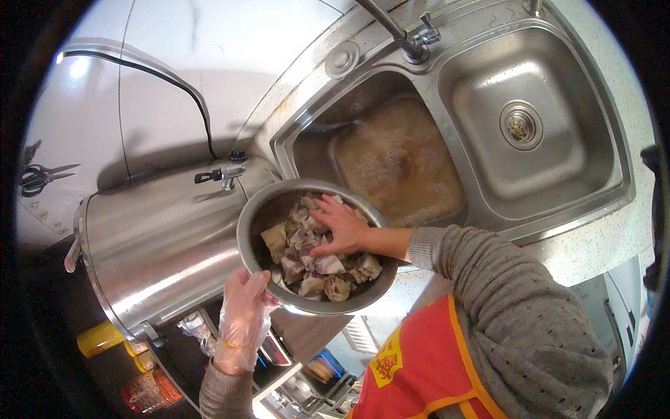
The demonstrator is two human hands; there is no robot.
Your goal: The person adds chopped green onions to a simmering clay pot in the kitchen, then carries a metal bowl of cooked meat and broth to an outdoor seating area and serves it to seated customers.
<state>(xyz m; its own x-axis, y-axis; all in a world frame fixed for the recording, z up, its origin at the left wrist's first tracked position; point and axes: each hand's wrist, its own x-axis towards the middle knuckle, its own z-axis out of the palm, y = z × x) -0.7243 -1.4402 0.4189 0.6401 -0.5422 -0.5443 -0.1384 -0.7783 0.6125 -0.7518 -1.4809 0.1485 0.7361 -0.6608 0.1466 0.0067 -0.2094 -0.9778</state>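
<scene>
A round stainless steel bowl [387, 283] is piled with chunks of meat [314, 272], some with bone. My left hand [243, 309], in a clear plastic glove, grips the bowl's rim at its lower left. My right hand [343, 222], which looks bare, lies spread on top of the chunks, its fingers apart. Just beyond the bowl, the left basin of a double steel sink [314, 144] holds cloudy brownish water [403, 162].
A large steel cylinder with a tap [157, 241] stands to the left. The right basin [534, 178] has a strainer with bits in it. A faucet [413, 47] rises behind. Scissors [47, 178] hang at the far left. Shelves with containers lie below.
</scene>
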